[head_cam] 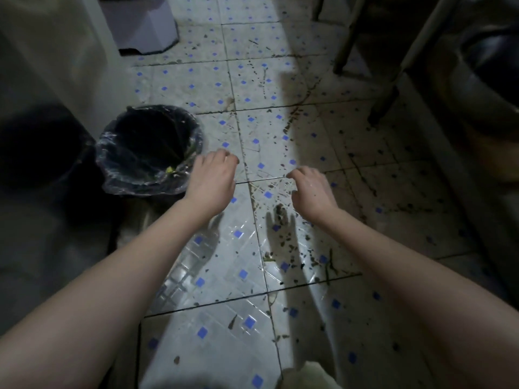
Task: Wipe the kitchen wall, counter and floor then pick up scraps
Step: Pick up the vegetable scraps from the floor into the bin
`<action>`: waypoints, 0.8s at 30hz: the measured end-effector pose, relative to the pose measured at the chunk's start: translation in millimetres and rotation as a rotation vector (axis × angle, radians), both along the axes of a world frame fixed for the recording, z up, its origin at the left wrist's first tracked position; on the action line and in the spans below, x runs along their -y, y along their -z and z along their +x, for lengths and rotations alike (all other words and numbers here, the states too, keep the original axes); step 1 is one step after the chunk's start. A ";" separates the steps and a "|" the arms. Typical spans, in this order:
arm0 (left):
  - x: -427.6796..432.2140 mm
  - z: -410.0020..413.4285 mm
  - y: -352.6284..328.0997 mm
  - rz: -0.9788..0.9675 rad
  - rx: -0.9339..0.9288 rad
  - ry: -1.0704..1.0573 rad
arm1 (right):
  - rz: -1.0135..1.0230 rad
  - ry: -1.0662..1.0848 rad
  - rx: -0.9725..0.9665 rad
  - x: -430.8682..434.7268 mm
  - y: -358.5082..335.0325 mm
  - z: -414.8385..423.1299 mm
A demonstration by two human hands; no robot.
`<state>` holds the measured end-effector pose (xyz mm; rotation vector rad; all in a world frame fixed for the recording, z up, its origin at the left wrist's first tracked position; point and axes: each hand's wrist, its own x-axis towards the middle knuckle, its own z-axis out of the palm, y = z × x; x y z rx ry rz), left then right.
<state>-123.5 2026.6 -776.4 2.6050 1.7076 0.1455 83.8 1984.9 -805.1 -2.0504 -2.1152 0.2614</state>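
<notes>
Both my arms reach forward and down over a white tiled floor (219, 276) with blue diamond marks. Dark scraps and thin stems (309, 248) are scattered over the tiles, thickest on the right. My left hand (210, 181) hovers just right of a black-lined bin (148, 150), fingers loosely curled downward, nothing visible in it. My right hand (311, 189) hangs over the littered tiles, fingers bent down and relaxed, holding nothing I can see. The bin has a few green bits inside.
Metal legs of a table or rack (384, 105) stand at the upper right. A pale cabinet side (56, 66) is on the left and a grey box base (146, 26) at the top. A light cloth-like edge (309, 374) shows at the bottom.
</notes>
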 end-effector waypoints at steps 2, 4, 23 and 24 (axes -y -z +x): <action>4.7 10.2 13.2 -0.029 -0.003 0.056 | -0.041 0.036 -0.005 13.0 10.3 12.5; 10.1 18.0 27.3 -0.076 -0.025 0.097 | -0.077 0.059 -0.035 24.1 21.0 22.6; 74.1 38.2 149.6 -0.405 -0.182 0.323 | -0.420 0.254 -0.156 127.2 105.4 74.0; 75.7 38.4 152.1 -0.413 -0.174 0.334 | -0.426 0.266 -0.161 128.4 106.9 71.9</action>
